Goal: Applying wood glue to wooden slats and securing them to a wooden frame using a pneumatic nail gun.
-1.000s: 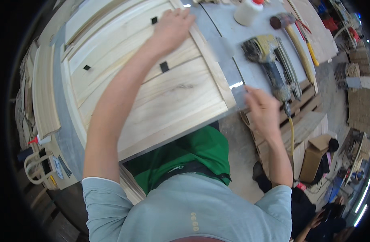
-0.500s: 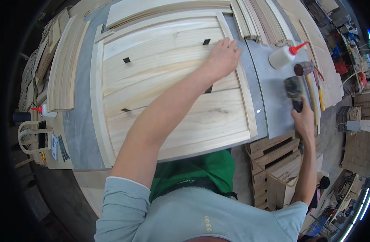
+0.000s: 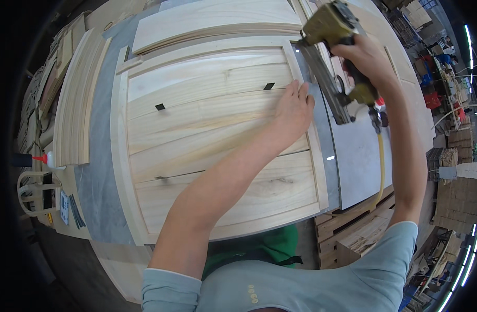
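A pale wooden panel of several boards (image 3: 196,125), edged by a raised wooden frame (image 3: 315,174), lies in front of me on the worktable. My left hand (image 3: 294,110) rests at the panel's right side, fingers spread and touching the inner edge of the frame's right rail. In my right hand (image 3: 371,61) is an olive-and-black air nail gun (image 3: 329,26), gripped by its handle and held up over the far right corner, apart from the wood. Small black tabs (image 3: 161,107) sit in the board seams; my left forearm covers part of the panel.
Stacked wooden strips (image 3: 74,104) lie at the left, and flat boards (image 3: 212,21) behind the panel. A yellow air hose (image 3: 381,166) hangs from the nail gun. A red-tipped glue bottle (image 3: 51,159) stands at the left edge. A wooden pallet (image 3: 329,229) is below right.
My right hand has lifted the nail gun from the table's right side, up and toward the far right corner of the frame. The left hand stays near the right rail. The view has shifted slightly.
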### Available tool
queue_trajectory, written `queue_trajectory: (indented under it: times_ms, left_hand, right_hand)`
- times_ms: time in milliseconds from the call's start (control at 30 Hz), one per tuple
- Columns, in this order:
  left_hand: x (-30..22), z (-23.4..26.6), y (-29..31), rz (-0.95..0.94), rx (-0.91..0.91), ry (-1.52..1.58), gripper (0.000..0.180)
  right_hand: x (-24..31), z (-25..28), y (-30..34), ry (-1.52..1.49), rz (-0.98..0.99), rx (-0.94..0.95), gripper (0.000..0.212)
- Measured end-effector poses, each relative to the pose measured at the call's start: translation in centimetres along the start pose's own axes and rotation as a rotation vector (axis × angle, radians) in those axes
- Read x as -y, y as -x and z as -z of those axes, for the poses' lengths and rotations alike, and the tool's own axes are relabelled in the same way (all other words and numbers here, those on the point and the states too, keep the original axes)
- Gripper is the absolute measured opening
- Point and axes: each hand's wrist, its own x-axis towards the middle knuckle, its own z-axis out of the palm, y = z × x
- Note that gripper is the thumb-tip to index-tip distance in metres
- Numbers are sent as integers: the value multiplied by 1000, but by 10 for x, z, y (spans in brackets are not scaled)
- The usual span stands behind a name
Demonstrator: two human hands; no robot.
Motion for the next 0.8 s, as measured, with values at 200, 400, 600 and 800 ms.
queue_trajectory:
  times_ms: [200, 400, 600, 800]
  left_hand:
    - [2, 3, -1, 21, 52, 19, 37]
    - [5, 2, 0, 16, 17, 19, 37]
    - [-1, 9, -6, 0, 171, -40, 43]
    - [12, 1, 5, -25, 103, 72, 43]
  right_hand:
    - [5, -24, -49, 73, -39, 1, 30]
    - [-2, -39, -69, 93, 3, 45, 28]
    - [-3, -27, -49, 80, -17, 43, 29]
    - [8, 16, 96, 36, 18, -127, 31]
